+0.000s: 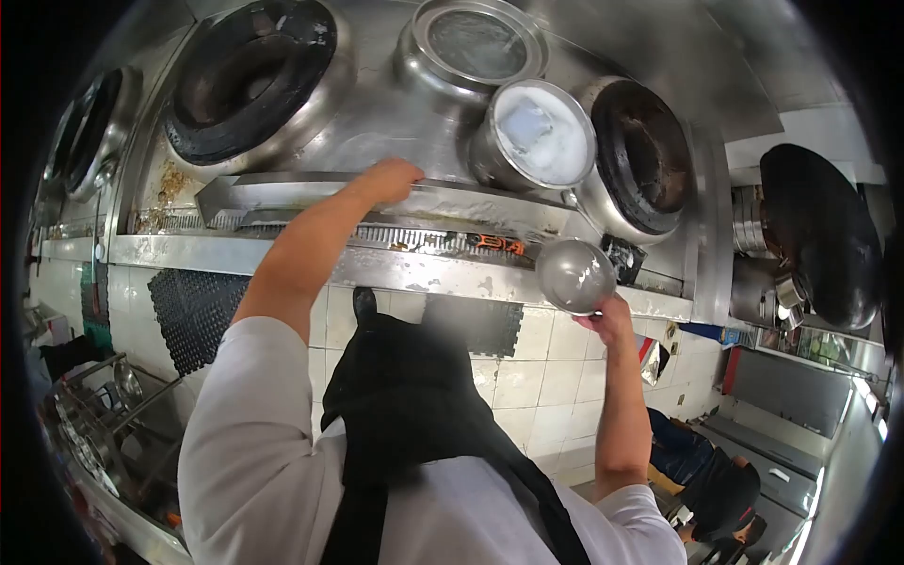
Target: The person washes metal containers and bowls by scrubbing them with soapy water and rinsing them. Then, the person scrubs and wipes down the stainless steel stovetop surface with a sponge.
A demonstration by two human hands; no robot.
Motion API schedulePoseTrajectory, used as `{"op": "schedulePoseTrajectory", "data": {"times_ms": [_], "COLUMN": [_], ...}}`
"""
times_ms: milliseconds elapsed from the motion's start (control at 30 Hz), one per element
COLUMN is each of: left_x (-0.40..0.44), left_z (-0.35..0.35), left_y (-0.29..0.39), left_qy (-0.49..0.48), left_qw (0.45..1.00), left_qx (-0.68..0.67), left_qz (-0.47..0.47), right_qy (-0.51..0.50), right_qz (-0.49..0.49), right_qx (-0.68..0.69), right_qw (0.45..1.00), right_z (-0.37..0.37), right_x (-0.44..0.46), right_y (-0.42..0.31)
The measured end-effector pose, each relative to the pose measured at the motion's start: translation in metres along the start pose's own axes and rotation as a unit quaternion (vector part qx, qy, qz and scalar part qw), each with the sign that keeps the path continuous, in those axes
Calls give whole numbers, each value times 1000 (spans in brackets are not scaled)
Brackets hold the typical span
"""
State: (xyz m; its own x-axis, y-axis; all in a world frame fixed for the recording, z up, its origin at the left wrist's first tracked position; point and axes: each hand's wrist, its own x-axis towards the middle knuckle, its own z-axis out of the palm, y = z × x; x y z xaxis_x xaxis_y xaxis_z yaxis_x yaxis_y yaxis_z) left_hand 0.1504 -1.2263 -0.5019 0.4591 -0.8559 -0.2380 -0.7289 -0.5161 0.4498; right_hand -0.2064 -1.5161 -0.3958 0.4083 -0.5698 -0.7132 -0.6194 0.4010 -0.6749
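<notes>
My left hand [394, 181] is closed over the upper edge of a long metal panel [311, 193], which stands tilted along the front of the stove above a slotted drain channel [377, 234]. In my right hand [610, 320] is a round steel bowl [574, 275], gripped by its lower rim over the stove's front ledge. A thin metal rod [589, 217] runs up from behind the bowl; whether it is joined to it I cannot tell. Orange scraps [501, 245] lie in the channel. Beyond the bowl, a steel pot [485, 155] holds white suds and a pale bluish block [527, 124].
Black-ringed wok burners stand at the left [254, 80] and right [645, 155]. A water-filled round pot [476, 45] sits at the back. A large black wok [819, 235] leans at far right. Black rubber mats [200, 315] lie on the tiled floor. Another person [711, 480] is at lower right.
</notes>
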Motion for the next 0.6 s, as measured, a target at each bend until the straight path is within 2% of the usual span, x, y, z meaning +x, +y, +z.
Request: {"op": "schedulePoseTrajectory", "data": {"times_ms": [100,233,367,467,600], "left_x": [2,-4,0,-20,-56], "left_z": [17,7,20,8,-6], "left_y": [-6,7,1,-2,-25], "left_qy": [26,29,53,59,62], "left_qw": [1000,998,997,997,991], "left_qx": [12,34,57,38,84], "left_qz": [-8,-34,-21,-42,-82], "right_qy": [22,-64,-117,-163,-188], "right_qz": [-5,61,-9,-11,-55], "right_qx": [-44,-162,-129,-140,-109], "right_qw": [999,983,985,977,975], "right_z": [3,27,115,190,263], "right_x": [-10,14,1,-4,-18], "right_y": [-11,-17,-26,-39,-58]}}
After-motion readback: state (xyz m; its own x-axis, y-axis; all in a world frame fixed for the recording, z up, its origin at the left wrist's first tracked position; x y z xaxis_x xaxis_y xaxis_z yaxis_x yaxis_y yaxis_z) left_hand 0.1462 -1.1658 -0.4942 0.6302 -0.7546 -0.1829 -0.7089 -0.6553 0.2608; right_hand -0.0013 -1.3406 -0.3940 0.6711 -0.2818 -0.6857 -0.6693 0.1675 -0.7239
